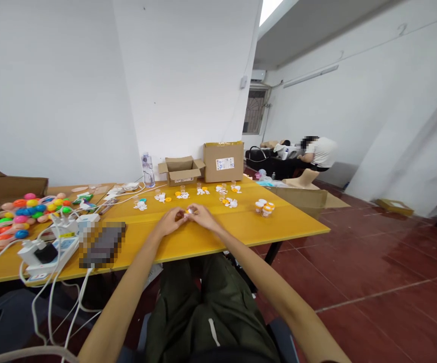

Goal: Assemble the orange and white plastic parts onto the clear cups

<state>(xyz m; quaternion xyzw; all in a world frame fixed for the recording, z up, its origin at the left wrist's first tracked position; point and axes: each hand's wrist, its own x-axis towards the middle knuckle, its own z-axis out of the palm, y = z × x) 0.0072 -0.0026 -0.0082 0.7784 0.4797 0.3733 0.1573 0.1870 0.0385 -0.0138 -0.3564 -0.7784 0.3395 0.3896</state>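
Note:
My left hand and my right hand meet over the yellow table, fingers pinched together on a small white and orange piece held between them. Farther back on the table lie several small white and orange pieces in little groups. Three small orange-capped jars stand to the right of my hands.
A heap of coloured plastic balls lies at the left, with power strips, chargers and white cables beside it. An open cardboard box, a closed one and a water bottle stand at the back. Another person sits at the far right.

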